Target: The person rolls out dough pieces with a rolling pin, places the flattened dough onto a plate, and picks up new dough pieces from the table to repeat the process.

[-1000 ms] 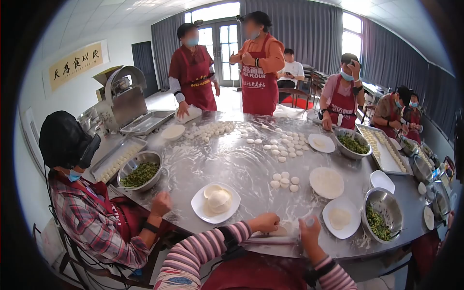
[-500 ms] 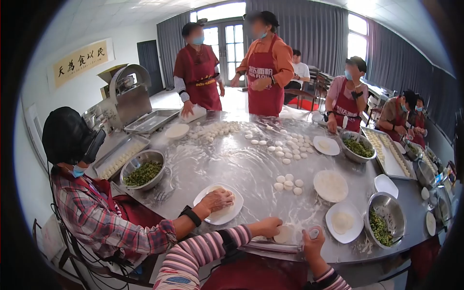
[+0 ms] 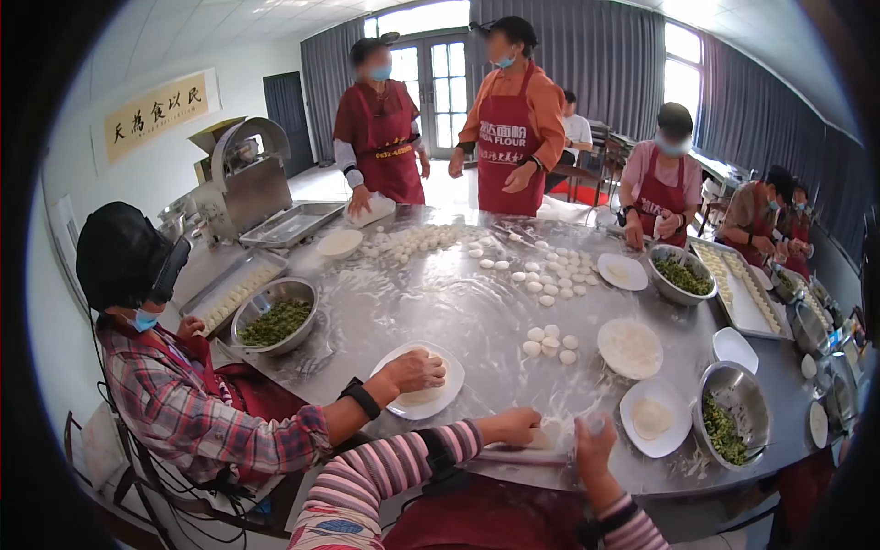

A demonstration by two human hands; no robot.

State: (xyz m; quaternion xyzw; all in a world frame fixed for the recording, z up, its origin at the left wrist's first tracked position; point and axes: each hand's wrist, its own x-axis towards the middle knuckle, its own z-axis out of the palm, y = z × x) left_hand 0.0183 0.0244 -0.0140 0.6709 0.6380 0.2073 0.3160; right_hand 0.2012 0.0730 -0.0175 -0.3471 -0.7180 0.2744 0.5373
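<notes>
My left hand (image 3: 511, 427) is closed on the edge of a thin round dough wrapper (image 3: 547, 438), which lies on the floured metal table near its front edge. Just right of the wrapper, my right hand (image 3: 596, 449) is closed on a rolling pin (image 3: 598, 424); only its rounded end shows, smeared by motion, and the rest is hidden. Beyond my hands sits a small group of dough pieces (image 3: 550, 344). To the right, a white plate (image 3: 676, 442) bears a stack of wrappers (image 3: 651, 418).
At left, a co-worker's hand (image 3: 417, 371) is over a plate (image 3: 446, 399) of wrappers. Metal bowls of green filling stand at left (image 3: 312, 316) and right (image 3: 763, 403). A large floured disc (image 3: 630, 348) lies ahead right. Several aproned people stand around the table.
My right hand has moved slightly up with the rolling pin. The co-worker at left now has the other hand by the dumpling tray. The person in pink has lowered a hand from the face.
</notes>
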